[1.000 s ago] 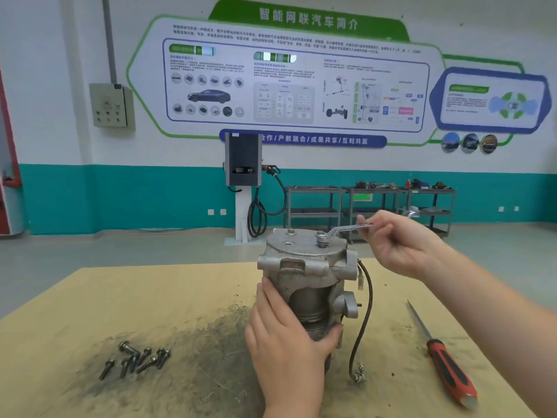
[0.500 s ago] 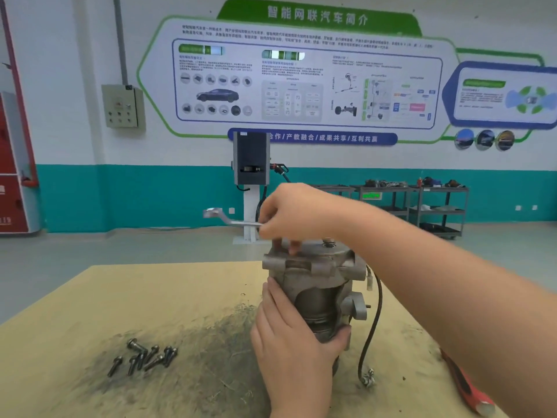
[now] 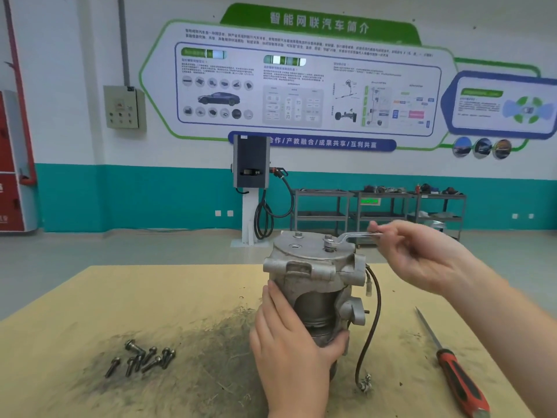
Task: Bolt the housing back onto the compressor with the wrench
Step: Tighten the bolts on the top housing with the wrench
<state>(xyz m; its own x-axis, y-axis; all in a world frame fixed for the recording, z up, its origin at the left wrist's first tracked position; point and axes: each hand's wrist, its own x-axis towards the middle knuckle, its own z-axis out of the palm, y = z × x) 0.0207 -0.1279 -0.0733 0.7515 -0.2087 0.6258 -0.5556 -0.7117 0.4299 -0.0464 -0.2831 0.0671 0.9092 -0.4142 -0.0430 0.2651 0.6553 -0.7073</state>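
The compressor (image 3: 316,300) stands upright at the centre of the frame on the tan desk (image 3: 75,312), its grey housing (image 3: 310,251) sitting on top as a flat round cap. Two bolts stand out of that cap: one (image 3: 298,235) toward the back and another (image 3: 328,237) to the right of it, with the ring end of the wrench (image 3: 349,236) seated over the latter. The wrench handle runs out to the right, where the right hand (image 3: 422,254) pinches its far end between curled fingers and thumb. The left hand (image 3: 289,336) wraps round the lower body of the compressor from the near side, fingers on the left flank and thumb on the right, gripping it. A black cable (image 3: 372,321) loops down from the compressor's right side to a small metal end lying on the desk. At the lower left a cluster of loose bolts (image 3: 141,359) lies on a dark, grimy patch of the desk surface. At the lower right a screwdriver (image 3: 452,369) with a red and black handle lies on the desk, its blade pointing away toward the upper left. Beyond the desk, a charging post (image 3: 250,176) stands against a white and teal wall.
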